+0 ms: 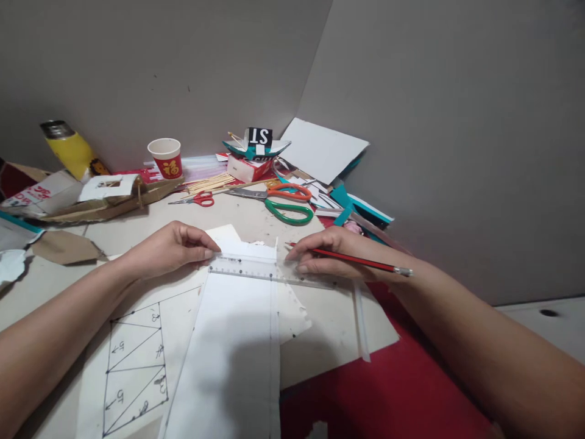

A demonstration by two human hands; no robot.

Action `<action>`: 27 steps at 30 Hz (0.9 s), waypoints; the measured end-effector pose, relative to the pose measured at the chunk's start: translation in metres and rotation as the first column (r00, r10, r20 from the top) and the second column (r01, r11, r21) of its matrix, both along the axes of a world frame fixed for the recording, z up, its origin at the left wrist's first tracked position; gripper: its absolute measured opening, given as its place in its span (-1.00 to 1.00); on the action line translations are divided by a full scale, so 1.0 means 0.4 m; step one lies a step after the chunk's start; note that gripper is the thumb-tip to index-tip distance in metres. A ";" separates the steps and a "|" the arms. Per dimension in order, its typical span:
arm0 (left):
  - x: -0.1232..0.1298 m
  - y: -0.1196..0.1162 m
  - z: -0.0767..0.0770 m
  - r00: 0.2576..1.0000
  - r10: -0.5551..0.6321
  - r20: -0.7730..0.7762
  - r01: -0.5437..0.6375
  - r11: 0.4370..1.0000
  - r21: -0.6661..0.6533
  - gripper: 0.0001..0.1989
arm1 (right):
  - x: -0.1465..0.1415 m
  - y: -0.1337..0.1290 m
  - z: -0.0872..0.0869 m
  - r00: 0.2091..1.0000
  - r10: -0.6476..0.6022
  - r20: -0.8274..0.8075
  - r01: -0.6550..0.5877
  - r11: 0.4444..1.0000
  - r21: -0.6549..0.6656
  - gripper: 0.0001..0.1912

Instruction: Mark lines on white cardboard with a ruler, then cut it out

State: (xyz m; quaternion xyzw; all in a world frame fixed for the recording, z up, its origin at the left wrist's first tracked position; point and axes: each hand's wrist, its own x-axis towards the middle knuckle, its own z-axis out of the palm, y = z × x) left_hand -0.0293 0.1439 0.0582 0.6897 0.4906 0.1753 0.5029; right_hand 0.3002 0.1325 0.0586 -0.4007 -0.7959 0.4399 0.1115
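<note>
Transparent ruler (249,267) is lying across white paper (233,341) near its far edge, left hand (179,245) pinching ruler's left end, right hand (329,249) curling around pencil (359,261), touching ruler.

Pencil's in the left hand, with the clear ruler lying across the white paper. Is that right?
One slip: the head view shows the pencil in the right hand, not the left hand. The clear ruler does lie across the white paper.

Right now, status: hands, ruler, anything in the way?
Left fingers at left end of ruler. Right fingers on ruler, holding red pencil. Ruler across white paper. Big scissors beyond, clear of ruler.
</note>
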 end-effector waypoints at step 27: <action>0.004 -0.001 -0.008 1.000 0.023 0.006 -0.023 1.000 0.006 -0.85 | 0.000 -0.001 -0.004 1.000 0.012 0.005 -0.012 1.000 -0.020 -0.61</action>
